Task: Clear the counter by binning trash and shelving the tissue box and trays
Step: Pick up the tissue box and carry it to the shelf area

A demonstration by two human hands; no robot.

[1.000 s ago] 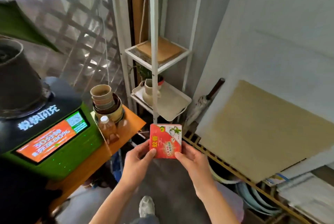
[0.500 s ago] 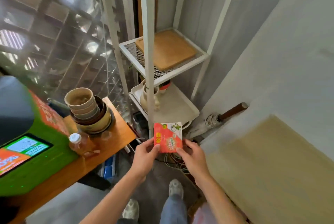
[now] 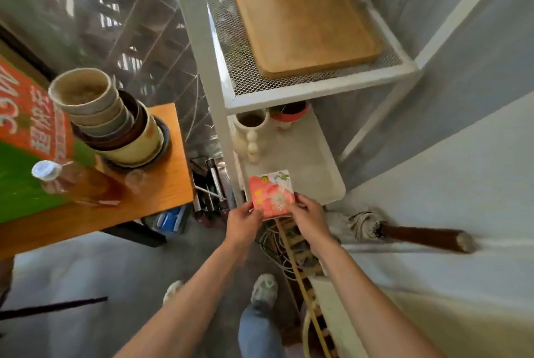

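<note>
A red and white tissue box (image 3: 271, 193) is held by both hands at the front edge of the white rack's lower shelf. My left hand (image 3: 242, 221) grips its near left corner and my right hand (image 3: 309, 214) grips its near right side. The box's far end lies over the pale tray (image 3: 312, 166) on that lower shelf. A wooden tray (image 3: 306, 25) rests on the mesh upper shelf (image 3: 239, 74).
A cream vase (image 3: 250, 132) and a small red pot (image 3: 287, 115) stand at the back of the lower shelf. To the left, an orange counter (image 3: 150, 201) carries stacked bowls (image 3: 112, 120) and a tea bottle (image 3: 75, 184). A folded umbrella (image 3: 404, 232) and cables lie on the floor.
I have stepped closer to the rack and the view has tilted down. Both hands have carried the tissue box forward, from in front of the rack to over the lower shelf's tray.
</note>
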